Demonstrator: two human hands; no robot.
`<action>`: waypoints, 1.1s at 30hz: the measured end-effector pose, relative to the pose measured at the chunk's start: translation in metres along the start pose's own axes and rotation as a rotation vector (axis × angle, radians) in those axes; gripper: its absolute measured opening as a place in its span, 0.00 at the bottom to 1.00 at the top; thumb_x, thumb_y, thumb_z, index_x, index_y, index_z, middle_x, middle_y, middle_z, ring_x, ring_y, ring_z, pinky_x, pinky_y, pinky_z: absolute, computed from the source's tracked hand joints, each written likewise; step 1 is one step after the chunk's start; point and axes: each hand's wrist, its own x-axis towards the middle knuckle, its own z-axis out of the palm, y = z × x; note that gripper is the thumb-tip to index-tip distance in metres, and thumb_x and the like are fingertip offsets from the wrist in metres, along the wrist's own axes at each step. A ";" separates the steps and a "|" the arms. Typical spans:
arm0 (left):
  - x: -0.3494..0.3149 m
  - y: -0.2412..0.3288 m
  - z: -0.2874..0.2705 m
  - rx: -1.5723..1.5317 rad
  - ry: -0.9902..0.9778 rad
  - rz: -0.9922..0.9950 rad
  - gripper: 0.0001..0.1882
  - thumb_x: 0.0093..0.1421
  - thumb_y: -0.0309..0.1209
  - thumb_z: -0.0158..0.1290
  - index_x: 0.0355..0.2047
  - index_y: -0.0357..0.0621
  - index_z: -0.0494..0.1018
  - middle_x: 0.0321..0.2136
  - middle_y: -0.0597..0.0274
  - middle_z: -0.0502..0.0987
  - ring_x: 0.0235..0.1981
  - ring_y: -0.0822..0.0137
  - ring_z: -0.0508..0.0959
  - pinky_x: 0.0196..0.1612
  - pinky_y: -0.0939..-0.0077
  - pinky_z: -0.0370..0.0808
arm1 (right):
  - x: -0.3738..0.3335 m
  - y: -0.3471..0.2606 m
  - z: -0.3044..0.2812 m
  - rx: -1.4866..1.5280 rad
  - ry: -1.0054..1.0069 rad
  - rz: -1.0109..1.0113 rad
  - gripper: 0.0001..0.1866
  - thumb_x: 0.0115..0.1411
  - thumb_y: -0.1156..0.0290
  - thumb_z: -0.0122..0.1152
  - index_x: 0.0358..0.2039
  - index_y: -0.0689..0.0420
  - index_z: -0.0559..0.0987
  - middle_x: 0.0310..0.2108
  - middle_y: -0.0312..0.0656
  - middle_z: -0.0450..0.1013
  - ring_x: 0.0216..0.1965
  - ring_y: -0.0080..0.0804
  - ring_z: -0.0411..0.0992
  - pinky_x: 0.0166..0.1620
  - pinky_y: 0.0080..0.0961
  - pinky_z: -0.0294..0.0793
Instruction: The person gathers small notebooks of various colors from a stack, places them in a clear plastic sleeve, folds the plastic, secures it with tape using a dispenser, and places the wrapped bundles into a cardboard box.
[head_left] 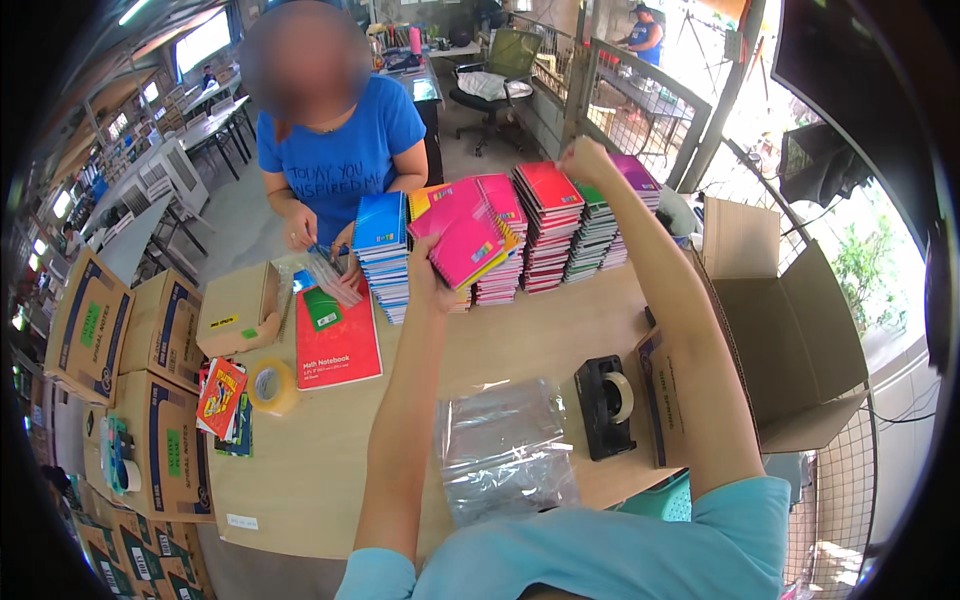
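The left hand (430,268) grips a few glossy, flat notebooks (470,245), pink and yellow with coiled wire spines, before the square-edged stacks. The right hand (588,160) is loosely curled near the top of the red stack (549,215); whether it holds anything I cannot tell. Crinkled, clear plastic sleeves (505,450) lie on the smooth, wood-toned table (290,470), near a black dispenser (602,410) with a round tape roll.

On my remote feed: tan tabletop (320,470) bearing tall red-covered notebook stack (552,235), clear plastic sheeting (505,440), black tape dispenser (597,415), amber tape roll (284,398).
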 end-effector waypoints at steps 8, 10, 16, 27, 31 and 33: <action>-0.012 0.009 -0.032 0.022 0.112 -0.005 0.21 0.60 0.36 0.48 0.52 0.41 0.66 0.46 0.53 0.76 0.45 0.54 0.79 0.43 0.51 0.78 | -0.008 -0.012 0.083 -0.452 0.061 -0.152 0.36 0.40 0.41 0.75 0.35 0.64 0.81 0.40 0.58 0.76 0.47 0.54 0.74 0.50 0.43 0.75; -0.019 0.012 -0.030 0.093 0.100 -0.011 0.21 0.60 0.38 0.48 0.52 0.42 0.66 0.46 0.54 0.76 0.45 0.55 0.79 0.43 0.51 0.78 | 0.000 -0.009 0.072 -0.366 0.011 -0.084 0.36 0.41 0.40 0.74 0.35 0.64 0.81 0.41 0.57 0.76 0.48 0.54 0.73 0.50 0.44 0.74; -0.020 -0.004 -0.009 0.126 0.037 -0.083 0.21 0.61 0.40 0.47 0.51 0.43 0.67 0.44 0.57 0.77 0.45 0.57 0.79 0.43 0.55 0.78 | 0.031 0.063 0.062 -0.498 0.120 0.108 0.42 0.41 0.42 0.75 0.47 0.62 0.75 0.48 0.55 0.74 0.51 0.55 0.72 0.54 0.43 0.71; -0.019 -0.002 -0.027 0.130 0.114 -0.058 0.22 0.61 0.38 0.48 0.53 0.41 0.66 0.46 0.55 0.77 0.46 0.59 0.79 0.48 0.55 0.78 | 0.018 0.004 0.058 -0.074 -0.302 0.254 0.39 0.33 0.52 0.80 0.37 0.72 0.76 0.41 0.60 0.77 0.44 0.49 0.77 0.46 0.38 0.75; -0.013 -0.011 -0.024 0.107 0.034 -0.082 0.22 0.61 0.39 0.49 0.53 0.42 0.66 0.46 0.56 0.77 0.46 0.59 0.79 0.47 0.55 0.78 | 0.020 0.031 0.060 0.077 0.329 0.194 0.32 0.38 0.62 0.73 0.42 0.69 0.75 0.43 0.63 0.75 0.48 0.56 0.74 0.53 0.40 0.72; -0.015 -0.006 -0.033 0.114 0.040 -0.058 0.23 0.61 0.39 0.50 0.54 0.42 0.66 0.46 0.56 0.77 0.46 0.59 0.79 0.47 0.55 0.78 | 0.022 0.026 0.062 0.080 0.490 0.054 0.31 0.41 0.62 0.71 0.45 0.67 0.75 0.43 0.63 0.75 0.49 0.56 0.73 0.53 0.41 0.72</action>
